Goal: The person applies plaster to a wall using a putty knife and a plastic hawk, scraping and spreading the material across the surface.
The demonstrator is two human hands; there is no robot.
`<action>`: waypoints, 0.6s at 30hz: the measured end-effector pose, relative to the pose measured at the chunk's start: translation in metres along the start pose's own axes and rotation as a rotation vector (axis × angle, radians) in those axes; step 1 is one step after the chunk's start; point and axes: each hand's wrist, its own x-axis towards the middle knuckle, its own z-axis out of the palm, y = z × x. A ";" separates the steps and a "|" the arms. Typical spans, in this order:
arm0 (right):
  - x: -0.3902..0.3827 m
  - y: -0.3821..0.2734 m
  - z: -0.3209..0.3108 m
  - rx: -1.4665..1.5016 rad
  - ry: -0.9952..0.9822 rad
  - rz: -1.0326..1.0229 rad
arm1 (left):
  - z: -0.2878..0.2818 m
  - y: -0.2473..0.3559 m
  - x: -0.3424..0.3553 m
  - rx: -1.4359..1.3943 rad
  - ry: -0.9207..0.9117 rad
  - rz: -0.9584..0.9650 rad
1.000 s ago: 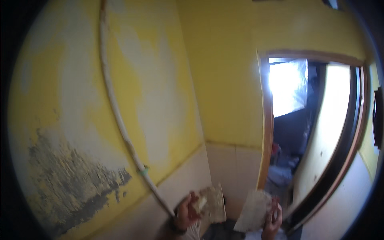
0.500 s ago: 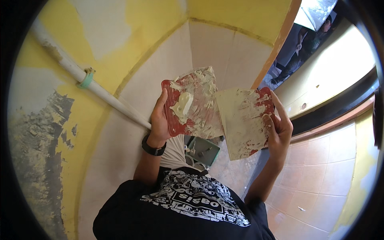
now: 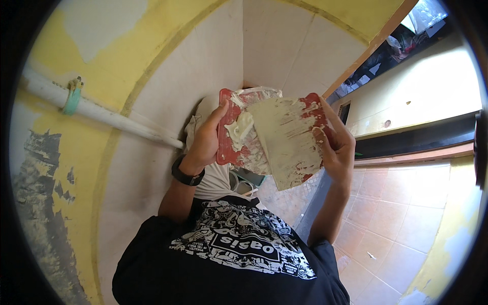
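Observation:
My left hand (image 3: 205,140) grips the red edge of a putty spreader (image 3: 231,109), fingers mostly hidden beneath it. A lump of cream putty (image 3: 241,127) sits on that spreader's face near my thumb. My right hand (image 3: 337,144) is closed on the red grip of a second putty spreader (image 3: 290,140), thumb on top. Its pale, putty-coated blade overlaps the left spreader and covers part of it. Both tools are smeared with putty and held in front of my body.
A white pipe (image 3: 119,123) with a green-wrapped clamp (image 3: 72,99) runs along the yellow, patched left wall (image 3: 94,56). Below my hands a green tub (image 3: 250,177) is partly hidden. Right are a dark-edged ledge (image 3: 417,145) and wall tiles (image 3: 391,218). An opening shows dim clutter (image 3: 401,46).
The right spreader has slid leftward over the left one, so they overlap more. The camera view has shifted; the person seen through the opening no longer shows clearly.

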 end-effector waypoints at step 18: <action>0.017 0.052 0.014 0.520 -0.044 0.392 | -0.010 0.009 0.016 -0.159 -0.080 -0.081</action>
